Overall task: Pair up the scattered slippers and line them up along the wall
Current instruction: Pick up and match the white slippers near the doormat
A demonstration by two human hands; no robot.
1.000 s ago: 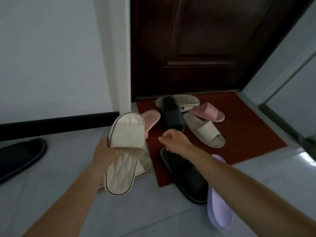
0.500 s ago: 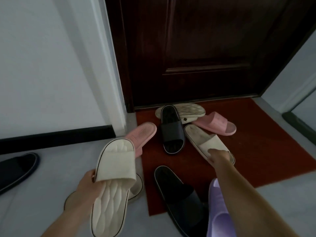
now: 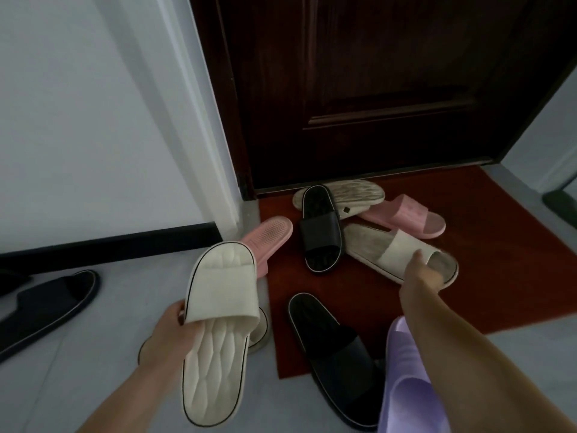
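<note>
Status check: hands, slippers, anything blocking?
Left hand holds cream slipper. Right hand on beige slipper on mat. Black slipper overlaps its heel end.

- The pale grey tiled floor (image 3: 93, 354) carries a dark red rectangular doormat (image 3: 487, 276) laid against the dark wooden door.
- On the tiles by the black skirting lies a black slide slipper with a pale edge line (image 3: 46, 304).
- A lilac rubber slipper (image 3: 406, 389) lies on the tiles just beside the mat's near edge.
- A black white-rimmed slipper (image 3: 334, 354) straddles that edge.
- On the mat: a black strap slipper (image 3: 320, 235), a worn cream slipper (image 3: 390, 251), a pink slipper (image 3: 406, 215), and an upturned cream slipper (image 3: 352, 193) that the black one seems to overlap.
- A sole-up pink slipper (image 3: 268, 239) crosses the mat's left edge.
</note>
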